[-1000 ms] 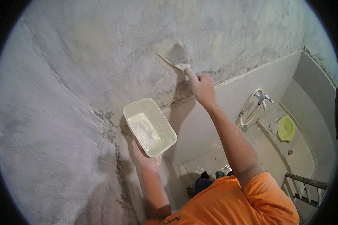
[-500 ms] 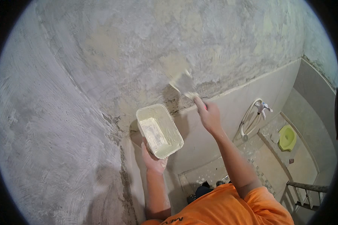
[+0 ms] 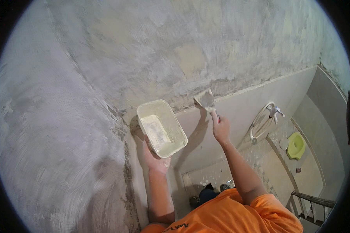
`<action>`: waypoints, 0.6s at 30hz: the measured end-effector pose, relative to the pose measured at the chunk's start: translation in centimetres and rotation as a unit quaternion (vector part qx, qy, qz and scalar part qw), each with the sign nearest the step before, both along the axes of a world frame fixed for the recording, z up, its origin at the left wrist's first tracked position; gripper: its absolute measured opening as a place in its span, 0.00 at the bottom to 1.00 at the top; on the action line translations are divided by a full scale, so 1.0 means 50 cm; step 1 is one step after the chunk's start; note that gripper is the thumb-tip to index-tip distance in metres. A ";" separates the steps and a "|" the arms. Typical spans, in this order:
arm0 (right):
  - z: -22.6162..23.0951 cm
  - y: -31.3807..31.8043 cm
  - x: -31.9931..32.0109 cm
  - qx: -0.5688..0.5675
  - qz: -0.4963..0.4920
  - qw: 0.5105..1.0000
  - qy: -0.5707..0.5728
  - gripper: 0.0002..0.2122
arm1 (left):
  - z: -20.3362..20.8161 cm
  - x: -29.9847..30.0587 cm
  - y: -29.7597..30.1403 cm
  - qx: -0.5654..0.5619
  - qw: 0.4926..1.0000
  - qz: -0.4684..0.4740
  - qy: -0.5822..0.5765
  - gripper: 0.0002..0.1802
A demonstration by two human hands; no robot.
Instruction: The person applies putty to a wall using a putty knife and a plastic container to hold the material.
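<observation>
My left hand (image 3: 156, 158) is wrapped round the lower end of a cream plastic tub (image 3: 174, 131), holding it tilted so that its inside shows. Pale filler coats the tub's walls and floor. In my right hand (image 3: 221, 129) is the handle of a putty knife (image 3: 206, 98), its wide blade smeared with the same filler. The blade is near the lower edge of the rough plastered wall (image 3: 144, 50), just above the tiled part; whether it touches is hard to tell. A fresh yellowish patch (image 3: 189, 59) lies on the wall above the blade.
Another rough wall (image 3: 46, 155) rises on my left and meets the first in a corner. Below the plaster runs smooth tile (image 3: 237, 105) with a shower hose and tap (image 3: 274, 110). A green squat toilet pan (image 3: 296, 146) and a wooden ladder-like frame (image 3: 314, 200) are at right.
The putty knife has come down and right, off the yellowish patch toward the plaster's lower edge. The patch now looks broader and smoother. The tub has shifted slightly up and left in view.
</observation>
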State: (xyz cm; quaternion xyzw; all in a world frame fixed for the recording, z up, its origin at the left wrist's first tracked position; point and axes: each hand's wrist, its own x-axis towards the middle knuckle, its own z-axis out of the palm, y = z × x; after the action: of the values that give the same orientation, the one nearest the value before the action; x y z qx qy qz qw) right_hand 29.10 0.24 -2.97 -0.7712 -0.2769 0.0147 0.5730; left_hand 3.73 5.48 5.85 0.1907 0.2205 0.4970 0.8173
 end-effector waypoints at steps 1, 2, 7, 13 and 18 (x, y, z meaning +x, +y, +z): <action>-0.007 -0.021 -0.007 -0.018 0.000 1.000 0.016 0.29 | 0.012 0.004 -0.005 -0.006 1.000 0.012 0.006 0.25; -0.001 -0.033 -0.011 -0.035 -0.002 0.999 0.032 0.29 | 0.013 0.002 -0.003 0.013 1.000 -0.009 0.012 0.26; 0.126 -0.025 -0.044 0.056 0.021 0.998 0.008 0.30 | -0.031 -0.006 0.021 0.080 0.994 -0.073 0.003 0.30; 0.323 0.086 -0.062 0.120 0.098 0.988 -0.001 0.31 | 0.045 0.021 -0.034 0.019 0.999 0.029 0.024 0.27; 0.112 0.099 -0.007 0.067 0.047 0.990 0.115 0.33 | 0.002 0.003 -0.006 0.045 0.999 -0.013 -0.001 0.28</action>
State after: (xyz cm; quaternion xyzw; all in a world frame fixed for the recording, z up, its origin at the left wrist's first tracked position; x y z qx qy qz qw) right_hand 28.77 5.21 2.65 -0.7102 -0.2455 0.1116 0.6503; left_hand 3.86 5.18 5.93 0.2293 0.1946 0.4956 0.8148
